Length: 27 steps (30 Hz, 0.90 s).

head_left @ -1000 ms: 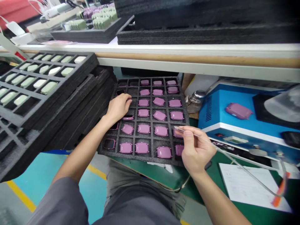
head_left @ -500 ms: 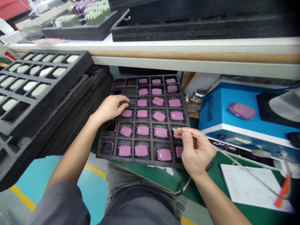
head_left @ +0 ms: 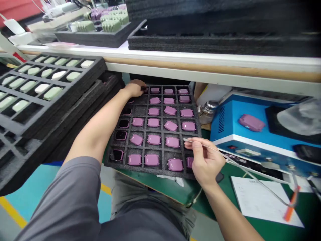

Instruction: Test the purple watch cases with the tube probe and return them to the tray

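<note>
A black foam tray (head_left: 160, 170) lies in front of me, its cells holding purple watch cases (head_left: 153, 139); the left column has cases with dark screens facing up (head_left: 121, 135). My left hand (head_left: 136, 87) reaches to the tray's back left corner. Its fingers are curled together around something dark at a cell there, too small to make out. My right hand (head_left: 207, 160) is closed over the tray's right front edge. Between its thumb and fingers is a thin grey cord (head_left: 213, 149) with a pale tip, which trails off to the right.
A blue machine (head_left: 223, 117) stands at right with a purple watch case (head_left: 251, 123) on top. Below it lie paper sheets (head_left: 263, 201) and an orange pen-like object (head_left: 291, 205). Stacked foam trays (head_left: 62, 100) with green cases rise at left. A white shelf edge (head_left: 200, 67) crosses overhead.
My left hand has moved from the middle left of the tray to its far left corner. My right hand keeps hold of the cord, almost unmoved. The view has shifted slightly.
</note>
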Tool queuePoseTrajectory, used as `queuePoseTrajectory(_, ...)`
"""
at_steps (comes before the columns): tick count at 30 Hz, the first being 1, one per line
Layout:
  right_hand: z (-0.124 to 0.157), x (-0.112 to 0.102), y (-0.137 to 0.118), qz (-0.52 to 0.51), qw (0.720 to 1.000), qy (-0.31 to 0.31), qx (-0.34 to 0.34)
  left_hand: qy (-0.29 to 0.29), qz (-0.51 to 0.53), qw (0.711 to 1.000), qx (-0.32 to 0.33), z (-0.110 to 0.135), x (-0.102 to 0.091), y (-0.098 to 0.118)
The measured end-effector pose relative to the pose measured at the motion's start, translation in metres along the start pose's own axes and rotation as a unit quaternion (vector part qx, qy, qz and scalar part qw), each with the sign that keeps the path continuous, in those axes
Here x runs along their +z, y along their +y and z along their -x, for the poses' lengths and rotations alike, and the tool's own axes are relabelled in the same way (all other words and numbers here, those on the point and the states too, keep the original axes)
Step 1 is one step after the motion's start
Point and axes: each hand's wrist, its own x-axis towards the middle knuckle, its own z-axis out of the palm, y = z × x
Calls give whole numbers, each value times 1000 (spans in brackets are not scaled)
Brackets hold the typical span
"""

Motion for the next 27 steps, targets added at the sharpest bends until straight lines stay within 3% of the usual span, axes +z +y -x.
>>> queuePoseTrajectory(3,0,0,0,-9,1000,2,-1,3,-13,1000,-15,7,-8,8)
queuePoseTrajectory(5,-1,0,-1,-16,1000,10,3,26,-17,999,-17,29,-13,22)
queuePoseTrajectory(8,-1,0,-2,-33,999,25,7,81,28,996,-3,94,-9,61)
queuePoseTrajectory(9,-1,1,-3,-40,999,31,1,111,112,987,0,121,-3,79)
queuePoseTrajectory(12,0,2,-2,-57,997,34,-37,144,380,913,-5,192,21,135)
queuePoseTrajectory(14,2,2,0,-61,996,23,-66,148,475,867,-32,219,38,167)
queuePoseTrajectory(16,3,2,3,-56,995,9,-85,141,528,836,-45,228,51,190)
queuePoseTrajectory(19,4,1,4,-43,995,-2,-95,132,563,815,-44,224,61,206)
queuePoseTrajectory(27,2,0,5,-36,996,-17,-81,150,561,813,-42,221,63,205)
